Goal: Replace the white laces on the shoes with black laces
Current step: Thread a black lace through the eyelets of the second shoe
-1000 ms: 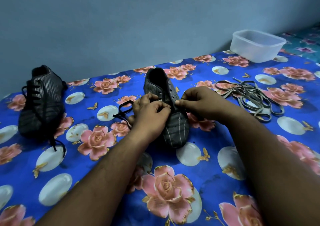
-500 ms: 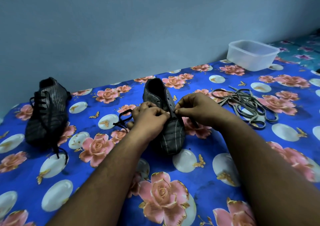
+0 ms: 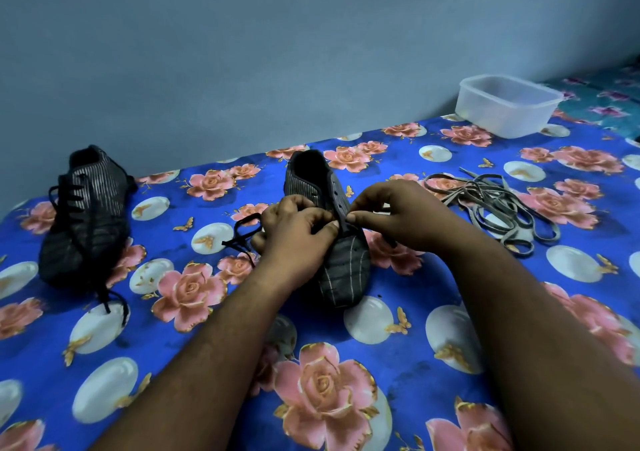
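A dark striped shoe (image 3: 341, 270) lies in the middle of the blue floral cloth, toe toward me. My left hand (image 3: 298, 232) and my right hand (image 3: 394, 215) meet over its eyelets, both pinching the black lace (image 3: 242, 230) at the shoe's tongue. A loose loop of that lace trails out to the left of my left hand. A second dark shoe (image 3: 85, 218) lies at the far left, laced with a black lace whose ends hang toward me. The removed white laces (image 3: 498, 204) sit in a tangled heap to the right.
A clear plastic container (image 3: 505, 106) stands at the back right by the grey wall (image 3: 277, 52). The blue floral cloth (image 3: 398, 364) covers the whole surface; a different teal cloth shows at the far right edge.
Both hands stay on the middle shoe's eyelets, fingers shifting slightly on the lace. The camera view has tilted, so everything sits a little lower in frame.
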A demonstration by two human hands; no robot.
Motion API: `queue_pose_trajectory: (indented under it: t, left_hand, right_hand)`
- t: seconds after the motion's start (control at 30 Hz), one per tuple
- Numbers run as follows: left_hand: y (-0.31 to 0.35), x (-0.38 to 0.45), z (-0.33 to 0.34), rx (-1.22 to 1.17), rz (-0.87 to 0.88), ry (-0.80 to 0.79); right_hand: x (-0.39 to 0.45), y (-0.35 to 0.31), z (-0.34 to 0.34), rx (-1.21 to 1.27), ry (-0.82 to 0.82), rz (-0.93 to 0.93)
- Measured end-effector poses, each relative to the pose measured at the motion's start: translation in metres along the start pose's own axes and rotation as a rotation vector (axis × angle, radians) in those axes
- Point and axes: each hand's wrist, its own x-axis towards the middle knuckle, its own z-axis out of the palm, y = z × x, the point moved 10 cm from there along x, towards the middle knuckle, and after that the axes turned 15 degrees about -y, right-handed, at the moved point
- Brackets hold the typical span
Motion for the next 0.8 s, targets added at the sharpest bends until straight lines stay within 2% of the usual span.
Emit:
queue_pose_trajectory:
  t: [0.17, 0.37, 0.43, 0.63, 0.8]
  left_hand:
    - [-0.001, 0.0, 0.0, 0.036, -0.023, 0.014]
    - [0.011, -0.005, -0.007, 0.208, 0.026, 0.115]
    - [0.011, -0.007, -0.008, 0.22, 0.035, 0.133]
    - [-0.004, -0.017, -0.013, 0.039, 0.173, 0.048]
    - [-0.03, -0.023, -0.014, -0.202, 0.219, -0.027]
  right_hand:
    - [0.002, -0.003, 0.002, -0.02, 0.02, 0.019]
    - [0.001, -0.011, 0.002, -0.136, -0.003, -0.032]
    - [0.0, -0.01, 0.002, -0.106, 0.001, -0.047]
    - [0.001, 0.014, 0.008, 0.253, -0.037, 0.025]
    - [0.002, 0.018, 0.013, 0.347, -0.069, 0.048]
